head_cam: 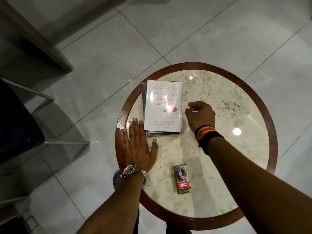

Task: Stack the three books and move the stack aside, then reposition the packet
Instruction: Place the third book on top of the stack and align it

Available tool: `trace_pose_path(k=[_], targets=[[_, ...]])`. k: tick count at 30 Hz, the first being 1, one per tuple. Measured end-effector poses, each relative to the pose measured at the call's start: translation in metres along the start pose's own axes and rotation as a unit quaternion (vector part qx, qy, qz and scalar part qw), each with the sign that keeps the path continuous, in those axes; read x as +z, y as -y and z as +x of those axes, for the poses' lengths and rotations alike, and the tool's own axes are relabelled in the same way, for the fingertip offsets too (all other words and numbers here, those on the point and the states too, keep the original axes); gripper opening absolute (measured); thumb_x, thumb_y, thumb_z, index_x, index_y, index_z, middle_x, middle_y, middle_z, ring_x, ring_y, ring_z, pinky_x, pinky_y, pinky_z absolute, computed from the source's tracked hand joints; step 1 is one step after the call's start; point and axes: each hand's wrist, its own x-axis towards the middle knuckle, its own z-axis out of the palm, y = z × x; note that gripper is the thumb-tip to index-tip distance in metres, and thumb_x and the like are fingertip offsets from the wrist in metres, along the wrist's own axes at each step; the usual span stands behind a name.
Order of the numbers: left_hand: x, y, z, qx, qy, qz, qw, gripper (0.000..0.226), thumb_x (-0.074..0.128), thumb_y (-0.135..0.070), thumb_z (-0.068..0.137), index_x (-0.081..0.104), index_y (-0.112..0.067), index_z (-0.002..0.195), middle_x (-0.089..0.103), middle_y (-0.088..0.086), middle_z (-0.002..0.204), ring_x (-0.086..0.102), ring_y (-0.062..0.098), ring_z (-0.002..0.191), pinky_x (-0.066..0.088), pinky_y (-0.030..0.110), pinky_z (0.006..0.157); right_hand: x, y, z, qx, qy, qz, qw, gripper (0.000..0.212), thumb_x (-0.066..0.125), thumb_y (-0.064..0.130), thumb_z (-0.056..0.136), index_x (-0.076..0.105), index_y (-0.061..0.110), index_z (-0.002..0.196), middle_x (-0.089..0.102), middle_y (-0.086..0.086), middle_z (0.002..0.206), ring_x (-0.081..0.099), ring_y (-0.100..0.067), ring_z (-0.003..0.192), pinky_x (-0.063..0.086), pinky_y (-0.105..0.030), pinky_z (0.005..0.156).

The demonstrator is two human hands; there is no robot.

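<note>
The small rectangular printed packet [182, 179] lies on the round marble table [219, 115], long axis pointing away, between both forearms. The flat, released left hand [138, 146] is nearer than the loosely curled, empty right hand [200, 115]. The white-covered book stack [163, 107] sits at the left rim.

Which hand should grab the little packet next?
Probably the right hand: it is curled, empty and raised beside the book stack, while the left hand lies flat near the table rim. The packet sits between the forearms.

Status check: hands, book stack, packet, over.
Left hand flat, open beside book stack. Right hand curled, empty, right of stack. Packet untouched near front edge; nothing blocking it.
</note>
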Motion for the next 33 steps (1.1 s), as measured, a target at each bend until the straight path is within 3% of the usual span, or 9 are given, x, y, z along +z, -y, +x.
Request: trace_pose_path(k=[4, 10, 16, 18, 21, 24, 28, 31, 33], targets=[[-0.002, 0.000, 0.000, -0.003, 0.003, -0.008, 1.000, 0.084, 0.028, -0.061, 0.102, 0.005, -0.017, 0.169, -0.001, 0.005, 0.179, -0.005, 0.021, 0.165, -0.013, 0.043, 0.132, -0.004, -0.008, -0.008, -0.016, 0.026, -0.001, 1.000, 0.029, 0.069, 0.026, 0.091, 0.069, 0.017, 0.118, 0.070, -0.003, 0.118, 0.066, -0.022, 0.105, 0.050, -0.031, 0.092], [-0.006, 0.000, -0.002, -0.001, 0.005, 0.005, 1.000, 0.082, 0.032, -0.056, 0.103, 0.007, -0.016, 0.169, 0.005, 0.007, 0.178, -0.001, 0.022, 0.165, -0.015, 0.039, 0.132, 0.013, -0.004, -0.020, -0.056, 0.081, -0.064, 0.993, 0.061, 0.073, 0.039, 0.088, 0.054, 0.013, 0.139, 0.056, -0.012, 0.138, 0.055, -0.029, 0.127, 0.046, -0.042, 0.107], [-0.009, -0.003, -0.002, -0.003, 0.006, 0.006, 1.000, 0.082, 0.034, -0.056, 0.102, 0.009, -0.015, 0.169, 0.005, 0.007, 0.177, 0.003, 0.026, 0.164, 0.000, 0.049, 0.133, 0.029, 0.011, -0.029, -0.119, 0.079, -0.183, 0.973, 0.090, 0.072, 0.054, 0.082, 0.034, 0.013, 0.152, 0.038, -0.013, 0.156, 0.034, -0.033, 0.144, 0.035, -0.051, 0.116], [-0.011, -0.005, -0.001, -0.006, 0.021, 0.009, 1.000, 0.081, 0.027, -0.058, 0.102, 0.002, -0.016, 0.167, 0.000, 0.007, 0.176, 0.004, 0.027, 0.164, 0.005, 0.052, 0.134, 0.043, 0.021, -0.040, -0.124, 0.072, -0.236, 0.961, 0.110, 0.071, 0.065, 0.076, 0.019, 0.014, 0.158, 0.019, -0.016, 0.165, 0.017, -0.038, 0.152, 0.026, -0.059, 0.119], [-0.018, -0.005, 0.001, -0.001, 0.063, 0.030, 0.998, 0.090, -0.007, -0.066, 0.095, 0.000, -0.013, 0.168, -0.001, 0.012, 0.177, 0.002, 0.029, 0.165, 0.004, 0.053, 0.134, 0.071, 0.040, -0.055, -0.106, 0.086, -0.267, 0.954, 0.132, 0.068, 0.076, 0.069, -0.004, 0.014, 0.160, -0.006, -0.019, 0.168, -0.004, -0.042, 0.155, 0.013, -0.067, 0.119], [-0.021, -0.004, 0.001, 0.007, 0.051, 0.031, 0.998, 0.098, -0.019, -0.064, 0.090, 0.007, -0.010, 0.168, 0.002, 0.013, 0.176, 0.004, 0.031, 0.164, -0.005, 0.049, 0.133, 0.086, 0.048, -0.053, -0.059, 0.071, -0.268, 0.959, 0.140, 0.072, 0.076, 0.066, -0.012, 0.013, 0.159, -0.012, -0.021, 0.167, -0.007, -0.045, 0.154, 0.013, -0.072, 0.117], [-0.012, -0.003, 0.002, -0.001, 0.042, 0.049, 0.998, 0.084, 0.025, -0.059, 0.101, 0.007, -0.013, 0.169, 0.004, 0.012, 0.177, 0.006, 0.030, 0.164, 0.002, 0.050, 0.133, 0.085, 0.036, -0.043, -0.035, 0.066, -0.288, 0.955, 0.144, 0.080, 0.067, 0.064, -0.016, 0.015, 0.158, -0.009, -0.022, 0.167, 0.006, -0.048, 0.153, 0.021, -0.072, 0.115], [-0.008, -0.002, 0.002, -0.005, 0.028, 0.040, 0.999, 0.085, 0.033, -0.061, 0.100, 0.013, -0.015, 0.169, 0.012, 0.011, 0.177, 0.012, 0.030, 0.163, 0.003, 0.049, 0.133, 0.075, 0.027, -0.038, -0.047, 0.069, -0.290, 0.954, 0.148, 0.082, 0.066, 0.059, -0.017, 0.019, 0.158, -0.003, -0.020, 0.168, 0.017, -0.048, 0.150, 0.027, -0.070, 0.112], [-0.008, -0.001, 0.002, 0.002, 0.008, 0.035, 0.999, 0.084, 0.036, -0.060, 0.100, 0.017, -0.015, 0.167, 0.014, 0.011, 0.176, 0.012, 0.029, 0.162, -0.006, 0.044, 0.133, 0.069, 0.021, -0.035, -0.052, 0.070, -0.280, 0.956, 0.149, 0.082, 0.066, 0.057, -0.018, 0.021, 0.158, -0.002, -0.019, 0.168, 0.020, -0.047, 0.149, 0.029, -0.070, 0.111]])
